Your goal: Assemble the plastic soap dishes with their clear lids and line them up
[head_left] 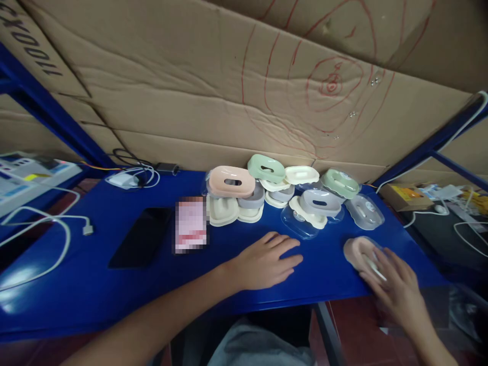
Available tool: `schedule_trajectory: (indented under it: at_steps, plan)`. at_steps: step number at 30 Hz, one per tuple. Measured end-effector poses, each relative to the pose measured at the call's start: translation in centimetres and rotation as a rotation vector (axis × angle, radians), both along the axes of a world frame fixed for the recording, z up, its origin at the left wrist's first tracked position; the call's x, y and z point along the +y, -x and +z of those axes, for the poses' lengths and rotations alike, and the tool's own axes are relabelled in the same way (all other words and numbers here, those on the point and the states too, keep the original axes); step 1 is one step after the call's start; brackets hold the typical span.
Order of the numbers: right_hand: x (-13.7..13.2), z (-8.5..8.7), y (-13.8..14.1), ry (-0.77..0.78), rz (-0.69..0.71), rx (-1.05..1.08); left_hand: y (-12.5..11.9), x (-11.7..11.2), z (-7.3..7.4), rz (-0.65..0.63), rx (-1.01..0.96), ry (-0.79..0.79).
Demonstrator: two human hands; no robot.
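Observation:
My left hand [269, 260] rests palm down on the blue table, fingers spread, holding nothing. At the right front, my right hand [396, 279] has its fingers over a pink soap box [356, 250] that sits on the table; a white strip shows by the fingers, its nature unclear. Beyond my hands lie several soap-box parts: a peach oval tray [232, 181] with a slot, a green tray [266, 168], a cream piece [302, 175] and a grey tray [320, 202] over clear lids. Further right are a green box [340, 183] and a grey box [365, 211] with clear covers.
A black phone [142, 237] lies on the left of the blue table [236, 300], beside a blurred-out pinkish card [191, 223]. White cables [66, 249] and a charger [124, 179] are further left. Cardboard [171, 91] walls the back; blue frame posts stand at both sides.

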State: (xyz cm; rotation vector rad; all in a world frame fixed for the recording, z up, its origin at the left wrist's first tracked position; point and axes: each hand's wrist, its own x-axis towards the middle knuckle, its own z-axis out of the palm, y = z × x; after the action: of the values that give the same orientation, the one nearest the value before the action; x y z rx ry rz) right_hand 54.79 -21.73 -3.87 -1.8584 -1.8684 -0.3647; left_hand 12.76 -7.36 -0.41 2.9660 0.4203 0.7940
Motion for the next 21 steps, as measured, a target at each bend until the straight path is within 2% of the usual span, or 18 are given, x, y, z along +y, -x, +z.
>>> schedule_trajectory:
  at_steps: [4,7,10,14,18,21]
  plan:
    - [-0.4,-0.1,8.5,0.095,0.209,0.016,-0.2,-0.9,-0.5,-0.058,-0.011,0.036]
    - [1.2,0.1,14.1,0.114,0.332,0.114,-0.2,-1.0,-1.3,-0.086,-0.051,0.017]
    - [3.4,0.2,17.9,0.05,0.385,0.309,-0.1,-0.6,-2.3,-0.069,-0.134,-0.065]
    - [5.4,0.4,19.9,0.036,0.41,0.491,0.0,0.1,-3.2,-0.008,-0.206,-0.209]
    - [5.9,0.1,20.2,0.066,0.429,0.645,0.4,0.9,-2.8,0.07,-0.199,-0.275]
    - [6.0,0.1,19.9,0.05,0.414,0.683,0.7,1.5,-2.3,0.066,-0.146,-0.255]
